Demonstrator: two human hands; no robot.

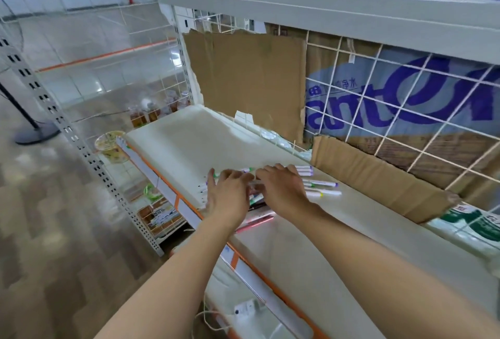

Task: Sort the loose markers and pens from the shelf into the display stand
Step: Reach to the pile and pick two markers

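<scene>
A heap of loose white markers (322, 188) with coloured caps lies on the white shelf (189, 144), near its front edge. Pinkish pens (257, 220) stick out toward me from under my hands. My left hand (230, 196) lies flat over the left side of the heap with its fingers spread. My right hand (281, 190) rests on the right side, fingers bent over the markers; whether it grips any is hidden. No display stand shows in this view.
A folded cardboard piece (378, 184) lies along the shelf's back right, in front of a wire grid (405, 111) and printed cartons. The shelf's orange-trimmed front edge (173, 192) runs diagonally. Lower shelves hold bottles (140, 117) and a cup (109, 144). Two people stand far behind.
</scene>
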